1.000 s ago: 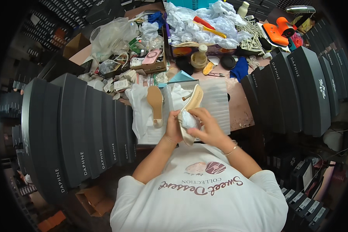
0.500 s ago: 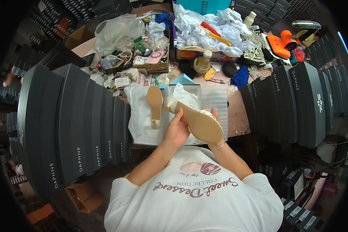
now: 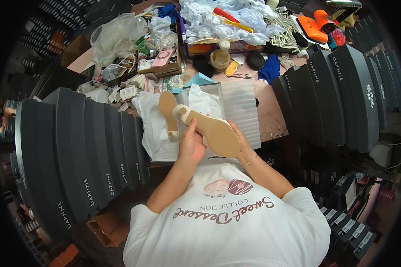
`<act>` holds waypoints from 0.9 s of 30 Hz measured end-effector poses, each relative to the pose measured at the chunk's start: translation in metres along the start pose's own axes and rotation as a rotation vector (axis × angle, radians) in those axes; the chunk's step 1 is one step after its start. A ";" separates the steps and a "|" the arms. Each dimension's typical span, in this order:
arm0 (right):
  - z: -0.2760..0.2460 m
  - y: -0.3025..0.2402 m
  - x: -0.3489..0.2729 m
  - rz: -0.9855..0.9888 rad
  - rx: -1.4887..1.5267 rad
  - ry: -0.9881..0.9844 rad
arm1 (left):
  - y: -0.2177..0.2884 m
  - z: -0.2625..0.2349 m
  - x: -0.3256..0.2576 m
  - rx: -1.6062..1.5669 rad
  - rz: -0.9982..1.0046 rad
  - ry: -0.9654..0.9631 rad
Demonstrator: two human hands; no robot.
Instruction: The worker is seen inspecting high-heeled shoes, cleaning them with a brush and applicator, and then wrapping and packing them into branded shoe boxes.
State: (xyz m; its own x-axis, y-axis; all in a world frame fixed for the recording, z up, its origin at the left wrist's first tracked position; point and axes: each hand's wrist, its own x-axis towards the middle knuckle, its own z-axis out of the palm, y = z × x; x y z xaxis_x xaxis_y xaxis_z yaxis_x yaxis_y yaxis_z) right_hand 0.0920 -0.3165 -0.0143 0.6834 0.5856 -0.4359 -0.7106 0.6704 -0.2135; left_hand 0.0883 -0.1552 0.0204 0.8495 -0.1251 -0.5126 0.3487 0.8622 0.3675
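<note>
Between my two hands is a heeled sandal (image 3: 219,135), sole up, its tan sole facing me and its pale heel toward the far left. My left hand (image 3: 192,144) grips it near the heel and arch, thumb on the sole's edge. At the toe end my right hand (image 3: 243,141) holds the right side, most of its fingers hidden behind the shoe. A second sandal (image 3: 168,111) lies sole up on white tissue paper (image 3: 148,116) just left of the held one. Beneath both is an open shoebox (image 3: 165,153) with more tissue inside.
Rows of dark shoeboxes stand on the left (image 3: 71,147) and right (image 3: 349,98). Behind the work area are a jar of yellowish liquid (image 3: 220,58), a blue cloth (image 3: 269,70), a red-and-yellow brush (image 3: 231,20), an orange tool (image 3: 316,27) and a carton of small items (image 3: 165,71).
The held sandal has turned slightly so its sole faces me more squarely. The whole view has shifted, with the table's things now higher and further left. Both hands keep their hold.
</note>
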 end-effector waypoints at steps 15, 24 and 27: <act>0.010 -0.025 -0.015 -0.201 -0.427 0.053 | 0.003 0.007 -0.008 0.250 0.155 -0.127; 0.017 -0.036 -0.013 -0.311 -0.799 0.024 | -0.001 0.003 -0.017 0.426 0.180 -0.241; 0.053 -0.036 -0.022 -0.450 -1.459 -0.112 | -0.006 -0.019 -0.014 0.792 0.260 -0.243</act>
State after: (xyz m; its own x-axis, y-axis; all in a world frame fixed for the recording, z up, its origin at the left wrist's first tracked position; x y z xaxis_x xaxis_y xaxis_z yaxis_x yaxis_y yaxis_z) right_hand 0.1116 -0.3291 0.0495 0.8415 0.5380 -0.0496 0.0592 -0.1831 -0.9813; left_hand 0.0668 -0.1498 0.0106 0.9700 -0.1507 -0.1909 0.2283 0.2937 0.9282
